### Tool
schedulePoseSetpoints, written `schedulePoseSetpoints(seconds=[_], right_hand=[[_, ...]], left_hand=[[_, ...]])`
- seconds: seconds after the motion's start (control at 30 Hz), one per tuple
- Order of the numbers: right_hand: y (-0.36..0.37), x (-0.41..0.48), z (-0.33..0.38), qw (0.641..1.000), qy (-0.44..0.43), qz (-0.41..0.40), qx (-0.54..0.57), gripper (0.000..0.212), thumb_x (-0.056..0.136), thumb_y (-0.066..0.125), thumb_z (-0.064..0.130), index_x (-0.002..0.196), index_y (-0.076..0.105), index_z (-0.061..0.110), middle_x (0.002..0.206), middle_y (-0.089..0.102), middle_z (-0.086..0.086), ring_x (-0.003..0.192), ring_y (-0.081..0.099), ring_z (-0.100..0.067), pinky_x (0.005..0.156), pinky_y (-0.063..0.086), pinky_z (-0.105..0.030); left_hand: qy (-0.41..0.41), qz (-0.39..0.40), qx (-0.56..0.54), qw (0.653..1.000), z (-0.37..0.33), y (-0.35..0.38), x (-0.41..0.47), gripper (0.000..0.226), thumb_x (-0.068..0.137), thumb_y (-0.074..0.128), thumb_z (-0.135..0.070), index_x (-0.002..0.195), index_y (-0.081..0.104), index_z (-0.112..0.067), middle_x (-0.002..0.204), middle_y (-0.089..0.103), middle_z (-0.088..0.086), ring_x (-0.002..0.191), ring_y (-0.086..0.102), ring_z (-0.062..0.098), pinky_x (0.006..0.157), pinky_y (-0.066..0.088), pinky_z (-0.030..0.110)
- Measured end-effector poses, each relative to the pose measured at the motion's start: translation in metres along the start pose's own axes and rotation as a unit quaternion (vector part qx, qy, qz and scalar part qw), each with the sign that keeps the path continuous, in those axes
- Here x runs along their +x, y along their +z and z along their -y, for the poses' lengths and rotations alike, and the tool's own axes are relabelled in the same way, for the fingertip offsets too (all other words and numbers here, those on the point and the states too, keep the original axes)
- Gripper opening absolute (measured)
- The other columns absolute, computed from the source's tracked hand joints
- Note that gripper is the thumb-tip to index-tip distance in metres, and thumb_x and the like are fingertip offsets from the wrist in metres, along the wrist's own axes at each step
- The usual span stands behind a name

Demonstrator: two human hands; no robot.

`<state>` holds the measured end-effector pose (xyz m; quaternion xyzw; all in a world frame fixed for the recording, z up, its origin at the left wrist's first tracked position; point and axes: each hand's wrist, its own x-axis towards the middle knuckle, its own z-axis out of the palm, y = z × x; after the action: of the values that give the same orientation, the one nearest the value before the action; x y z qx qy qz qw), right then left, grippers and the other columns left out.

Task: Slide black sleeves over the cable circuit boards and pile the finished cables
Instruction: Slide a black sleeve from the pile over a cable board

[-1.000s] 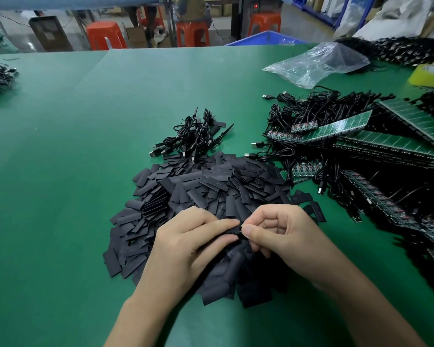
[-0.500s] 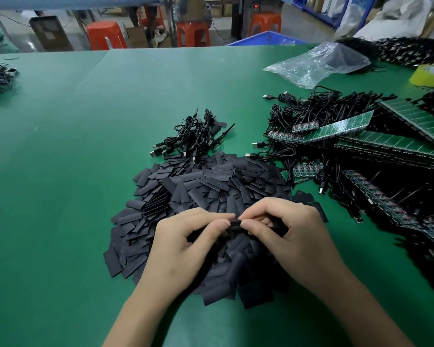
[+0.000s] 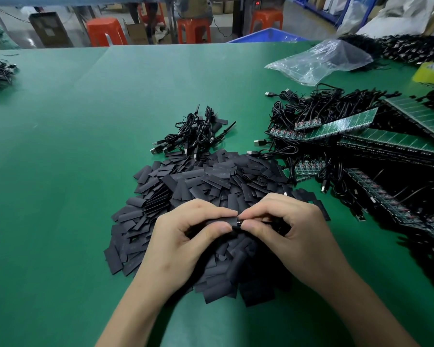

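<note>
Your left hand (image 3: 186, 236) is pinching one black sleeve (image 3: 221, 221) between thumb and forefinger. Your right hand (image 3: 291, 229) is pinching the cable's board end (image 3: 239, 222) right at the sleeve's mouth, over the near side of the loose sleeve pile (image 3: 186, 181). The sleeve lies left-to-right with its mouth facing right, so I'd say the push goes straight leftward along that axis, right hand feeding. The finished cables (image 3: 198, 131) sit just beyond the sleeves. Compared with a second ago, your right hand's rolled more knuckles-up and more of the sleeve shows, but the meeting spot has barely moved.
</note>
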<state>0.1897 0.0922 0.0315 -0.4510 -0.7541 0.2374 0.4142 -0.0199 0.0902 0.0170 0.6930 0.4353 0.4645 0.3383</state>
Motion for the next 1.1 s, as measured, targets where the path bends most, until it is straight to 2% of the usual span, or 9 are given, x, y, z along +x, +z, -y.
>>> schedulePoseSetpoints(seconds=[0.1, 0.47, 0.57, 0.67, 0.77, 0.97, 1.1], right_hand=[[0.000, 0.000, 0.001, 1.000, 0.002, -0.003, 0.007, 0.003, 0.086, 0.077, 0.022, 0.088, 0.079, 0.023, 0.084, 0.070, 0.014, 0.085, 0.067, -0.005, 0.075, 0.048, -0.016], [0.001, 0.000, 0.000, 0.999, 0.026, 0.011, 0.028, 0.011, 0.083, 0.082, 0.020, 0.084, 0.078, 0.030, 0.084, 0.070, 0.015, 0.083, 0.068, -0.006, 0.072, 0.045, -0.011], [0.002, -0.001, 0.001, 0.999, 0.037, 0.009, 0.027, 0.008, 0.083, 0.080, 0.024, 0.081, 0.076, 0.030, 0.083, 0.071, 0.015, 0.081, 0.067, -0.006, 0.071, 0.045, -0.012], [0.003, -0.003, 0.002, 0.995, 0.075, 0.013, 0.065, 0.004, 0.086, 0.074, 0.029, 0.083, 0.076, 0.029, 0.078, 0.070, 0.011, 0.071, 0.063, -0.006, 0.066, 0.049, -0.018], [0.002, -0.004, 0.003, 0.990, 0.090, 0.017, 0.108, 0.004, 0.087, 0.072, 0.029, 0.088, 0.076, 0.029, 0.073, 0.067, 0.007, 0.064, 0.057, -0.003, 0.063, 0.046, -0.015], [0.001, -0.003, -0.002, 0.980, 0.121, -0.008, 0.157, 0.005, 0.087, 0.071, 0.031, 0.088, 0.076, 0.032, 0.066, 0.062, 0.012, 0.060, 0.050, -0.001, 0.059, 0.044, -0.018], [0.001, -0.002, -0.005, 0.978, 0.127, -0.016, 0.166, 0.005, 0.087, 0.072, 0.034, 0.088, 0.076, 0.033, 0.067, 0.064, 0.013, 0.059, 0.050, -0.001, 0.058, 0.043, -0.016]], left_hand=[[0.008, -0.001, 0.003, 1.000, -0.001, -0.001, 0.000, 0.021, 0.088, 0.070, -0.034, 0.105, 0.080, -0.026, 0.100, 0.075, -0.013, 0.096, 0.071, 0.011, 0.085, 0.050, 0.017], [0.012, 0.008, 0.016, 1.000, 0.003, -0.001, -0.001, 0.019, 0.090, 0.070, -0.033, 0.105, 0.081, -0.027, 0.100, 0.075, -0.014, 0.096, 0.072, 0.013, 0.085, 0.050, 0.018], [0.001, 0.009, 0.011, 1.000, 0.002, 0.000, -0.002, 0.019, 0.091, 0.068, -0.033, 0.103, 0.082, -0.028, 0.094, 0.076, -0.013, 0.087, 0.072, 0.009, 0.079, 0.050, 0.017], [-0.062, -0.005, -0.077, 0.995, 0.001, 0.006, -0.003, 0.018, 0.093, 0.066, -0.031, 0.100, 0.083, -0.032, 0.074, 0.073, -0.003, 0.065, 0.064, 0.007, 0.067, 0.050, 0.018], [-0.103, -0.037, -0.136, 0.985, -0.001, 0.010, -0.003, 0.019, 0.093, 0.065, -0.024, 0.099, 0.082, -0.032, 0.068, 0.071, 0.004, 0.059, 0.060, 0.009, 0.063, 0.050, 0.018], [-0.115, -0.018, -0.243, 0.963, -0.009, 0.004, -0.003, 0.026, 0.093, 0.060, -0.033, 0.109, 0.079, -0.025, 0.089, 0.079, 0.014, 0.072, 0.071, 0.013, 0.072, 0.056, 0.021], [-0.129, 0.003, -0.271, 0.954, -0.011, 0.001, -0.002, 0.024, 0.087, 0.066, -0.031, 0.107, 0.080, -0.027, 0.092, 0.079, 0.015, 0.074, 0.073, 0.014, 0.073, 0.057, 0.022]])
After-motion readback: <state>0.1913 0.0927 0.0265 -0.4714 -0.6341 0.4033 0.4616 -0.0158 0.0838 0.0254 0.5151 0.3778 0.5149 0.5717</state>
